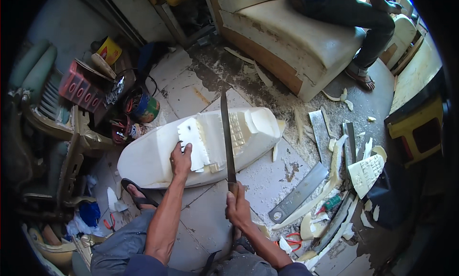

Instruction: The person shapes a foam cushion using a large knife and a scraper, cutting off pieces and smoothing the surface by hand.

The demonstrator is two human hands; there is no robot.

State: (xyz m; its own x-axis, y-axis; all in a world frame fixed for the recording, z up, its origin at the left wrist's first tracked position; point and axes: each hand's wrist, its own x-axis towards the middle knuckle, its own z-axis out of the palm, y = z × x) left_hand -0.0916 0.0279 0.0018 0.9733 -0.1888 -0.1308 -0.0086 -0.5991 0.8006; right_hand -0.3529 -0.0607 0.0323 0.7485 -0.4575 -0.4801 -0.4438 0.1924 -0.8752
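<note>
A long white foam seat block (143,154) lies across the tiled floor in front of me, with a rough, gridded cut patch towards its right end. My left hand (181,160) rests on a thin white foam piece (192,144) with a jagged edge, lying on the block; its thumb and fingers are spread. In my right hand (237,209) is the handle of a long knife (226,132). The dark, narrow blade points away from me and passes over the block; whether it touches the foam I cannot tell.
Foam offcuts (366,173), flat metal strips (299,192), red-handled scissors (291,240) and a green spool (331,202) litter the floor at right. A person (354,18) sits on a large foam-covered seat (287,32) behind. Tins (143,108) and carved chair frames (62,132) crowd the left.
</note>
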